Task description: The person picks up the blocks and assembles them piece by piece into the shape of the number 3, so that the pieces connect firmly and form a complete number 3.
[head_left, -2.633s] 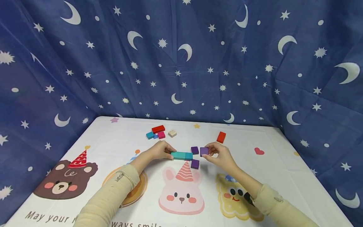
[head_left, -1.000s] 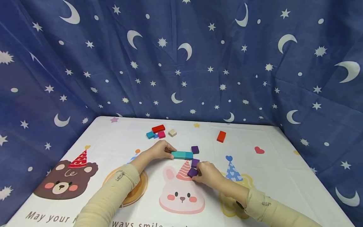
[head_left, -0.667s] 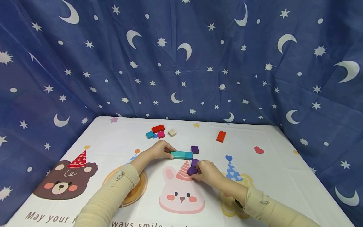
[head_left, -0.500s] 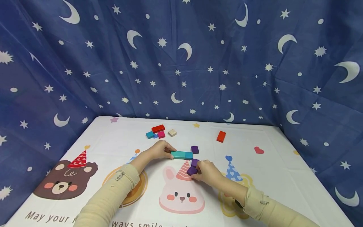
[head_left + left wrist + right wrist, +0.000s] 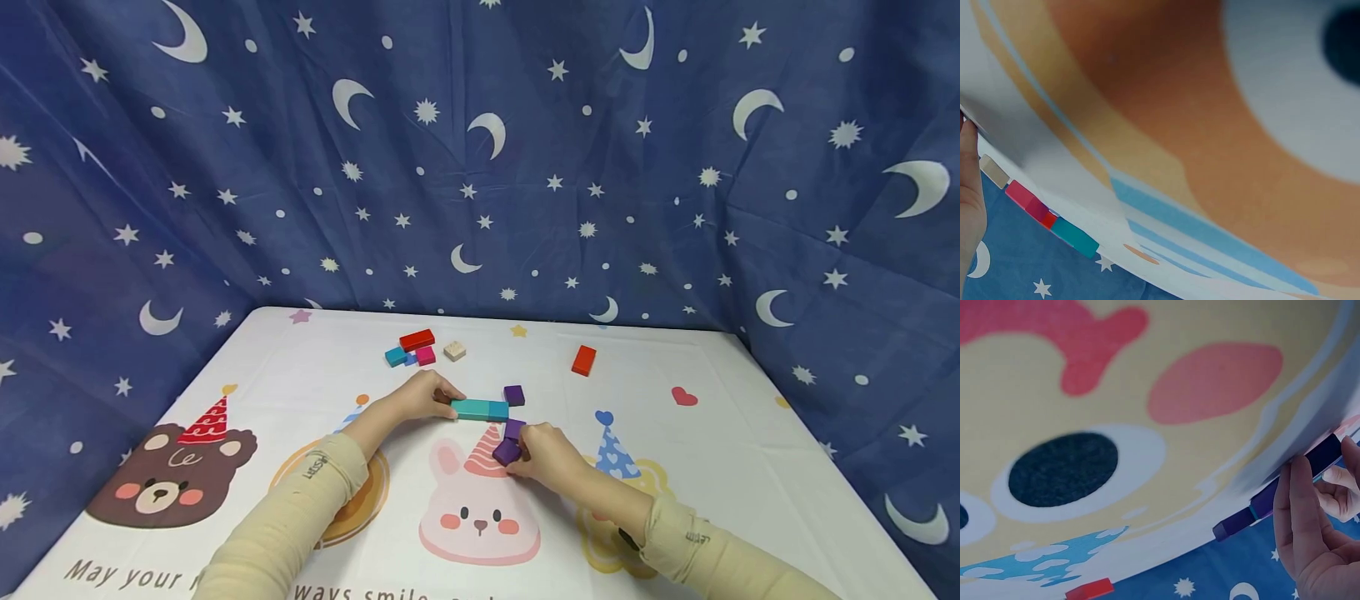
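My left hand (image 5: pixel 426 397) grips the left end of a long turquoise block (image 5: pixel 474 409). A blue square block (image 5: pixel 498 410) sits flush at that block's right end. My right hand (image 5: pixel 553 458) pinches a purple square block (image 5: pixel 507 452) between thumb and fingers, turned at an angle. A second purple block (image 5: pixel 514 428) lies right behind it, close to the fingers; whether they touch is hard to tell. The third purple block (image 5: pixel 513 395) rests beyond the blue one. In the right wrist view, the pinched purple block (image 5: pixel 1324 453) shows between thumb and fingers (image 5: pixel 1302 506).
Toward the back left lie a red block (image 5: pixel 417 339), a blue block (image 5: pixel 396 357), a pink block (image 5: pixel 425 356) and a beige block (image 5: pixel 454 351). Another red block (image 5: pixel 584 361) lies at the back right. A starry blue curtain (image 5: pixel 480 167) hangs behind the printed tablecloth (image 5: pixel 360 333).
My right hand has brought the purple block from right of the turquoise and blue blocks to the near side of another purple block. Over the last second both hands stay nearly still.
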The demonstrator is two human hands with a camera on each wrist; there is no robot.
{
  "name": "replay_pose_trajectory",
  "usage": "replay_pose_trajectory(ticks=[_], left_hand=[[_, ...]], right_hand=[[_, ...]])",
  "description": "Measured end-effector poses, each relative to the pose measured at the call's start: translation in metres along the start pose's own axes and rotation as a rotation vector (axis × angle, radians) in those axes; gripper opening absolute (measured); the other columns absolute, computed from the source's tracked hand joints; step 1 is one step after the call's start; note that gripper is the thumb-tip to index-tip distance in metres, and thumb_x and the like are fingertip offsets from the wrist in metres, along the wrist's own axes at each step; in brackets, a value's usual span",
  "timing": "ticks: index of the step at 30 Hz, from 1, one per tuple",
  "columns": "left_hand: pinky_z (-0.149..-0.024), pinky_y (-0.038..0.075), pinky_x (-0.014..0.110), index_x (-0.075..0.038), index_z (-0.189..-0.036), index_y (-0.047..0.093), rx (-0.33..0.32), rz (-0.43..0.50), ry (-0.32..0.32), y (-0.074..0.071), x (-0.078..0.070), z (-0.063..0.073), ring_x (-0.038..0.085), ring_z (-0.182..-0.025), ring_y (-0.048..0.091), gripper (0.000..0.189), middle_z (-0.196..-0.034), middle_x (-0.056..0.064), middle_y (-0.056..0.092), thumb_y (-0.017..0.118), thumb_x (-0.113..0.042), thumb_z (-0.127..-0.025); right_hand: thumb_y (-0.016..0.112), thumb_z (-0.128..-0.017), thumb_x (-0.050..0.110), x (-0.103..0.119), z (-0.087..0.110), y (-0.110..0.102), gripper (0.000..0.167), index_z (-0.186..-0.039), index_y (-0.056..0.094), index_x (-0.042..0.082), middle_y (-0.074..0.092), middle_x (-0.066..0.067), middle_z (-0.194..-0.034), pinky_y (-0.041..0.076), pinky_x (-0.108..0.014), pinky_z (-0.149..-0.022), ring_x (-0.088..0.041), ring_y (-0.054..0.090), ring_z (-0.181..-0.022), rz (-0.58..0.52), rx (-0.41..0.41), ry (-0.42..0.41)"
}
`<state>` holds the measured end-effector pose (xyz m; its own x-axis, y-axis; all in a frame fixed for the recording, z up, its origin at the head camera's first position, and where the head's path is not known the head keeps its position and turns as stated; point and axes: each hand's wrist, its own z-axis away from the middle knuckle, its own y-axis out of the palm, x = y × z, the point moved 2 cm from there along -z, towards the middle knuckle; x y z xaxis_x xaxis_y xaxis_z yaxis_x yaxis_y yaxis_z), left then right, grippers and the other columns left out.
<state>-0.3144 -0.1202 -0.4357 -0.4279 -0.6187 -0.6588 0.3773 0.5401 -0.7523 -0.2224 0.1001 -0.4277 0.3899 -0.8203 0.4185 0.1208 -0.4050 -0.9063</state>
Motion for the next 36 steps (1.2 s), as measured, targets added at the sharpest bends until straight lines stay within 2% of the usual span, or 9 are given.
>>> replay_pose_trajectory(ticks=[7, 15, 19, 27, 31, 36], left_hand=[[-0.084, 0.055, 0.029, 0.000, -0.107, 0.071, 0.001, 0.010, 0.003, -0.001, -0.001, 0.001, 0.020, -0.091, 0.069, 0.030, -0.103, 0.014, 0.071, 0.075, -0.009, -0.078], [-0.084, 0.055, 0.028, -0.001, -0.107, 0.071, 0.008, 0.017, -0.012, -0.001, -0.002, -0.001, 0.018, -0.090, 0.069, 0.030, -0.104, 0.014, 0.071, 0.076, -0.008, -0.078], [-0.082, 0.055, 0.027, 0.000, -0.105, 0.071, 0.018, 0.033, -0.036, -0.004, -0.003, -0.001, 0.018, -0.090, 0.069, 0.031, -0.103, 0.014, 0.071, 0.076, -0.007, -0.076], [-0.082, 0.055, 0.027, 0.004, -0.107, 0.069, 0.035, 0.073, -0.027, -0.005, -0.002, -0.001, 0.021, -0.091, 0.069, 0.032, -0.105, 0.017, 0.070, 0.076, -0.005, -0.076], [-0.083, 0.055, 0.028, 0.004, -0.109, 0.068, 0.038, 0.092, -0.017, -0.004, -0.001, 0.000, 0.023, -0.094, 0.069, 0.034, -0.106, 0.018, 0.070, 0.075, -0.005, -0.077], [-0.083, 0.055, 0.029, 0.005, -0.109, 0.068, 0.024, 0.084, -0.001, -0.004, -0.003, 0.001, 0.024, -0.094, 0.069, 0.033, -0.106, 0.019, 0.070, 0.075, -0.004, -0.077]], right_hand=[[0.083, -0.069, 0.021, 0.001, 0.000, 0.000, 0.030, -0.075, 0.061, 0.002, 0.054, 0.000, -0.064, 0.038, -0.017, -0.051, -0.010, 0.044, -0.059, 0.010, 0.013, 0.018], [0.084, -0.068, 0.017, 0.002, 0.001, -0.002, 0.029, -0.077, 0.062, 0.001, 0.056, -0.002, -0.064, 0.039, -0.017, -0.051, -0.010, 0.045, -0.059, 0.005, 0.019, 0.031], [0.084, -0.067, 0.016, 0.001, 0.002, -0.006, 0.028, -0.076, 0.062, 0.001, 0.056, -0.001, -0.064, 0.038, -0.018, -0.052, -0.011, 0.044, -0.060, -0.029, 0.026, 0.038], [0.084, -0.068, 0.018, -0.007, 0.007, -0.013, 0.028, -0.076, 0.063, 0.001, 0.058, -0.002, -0.067, 0.039, -0.019, -0.054, -0.010, 0.045, -0.061, -0.080, 0.016, 0.020], [0.082, -0.071, 0.022, -0.009, 0.007, -0.012, 0.029, -0.075, 0.061, 0.003, 0.053, 0.001, -0.063, 0.036, -0.018, -0.052, -0.009, 0.043, -0.058, -0.062, 0.014, 0.029], [0.080, -0.073, 0.027, -0.006, 0.005, -0.005, 0.031, -0.075, 0.060, 0.003, 0.048, 0.002, -0.061, 0.033, -0.018, -0.050, -0.009, 0.041, -0.058, -0.003, 0.011, -0.003]])
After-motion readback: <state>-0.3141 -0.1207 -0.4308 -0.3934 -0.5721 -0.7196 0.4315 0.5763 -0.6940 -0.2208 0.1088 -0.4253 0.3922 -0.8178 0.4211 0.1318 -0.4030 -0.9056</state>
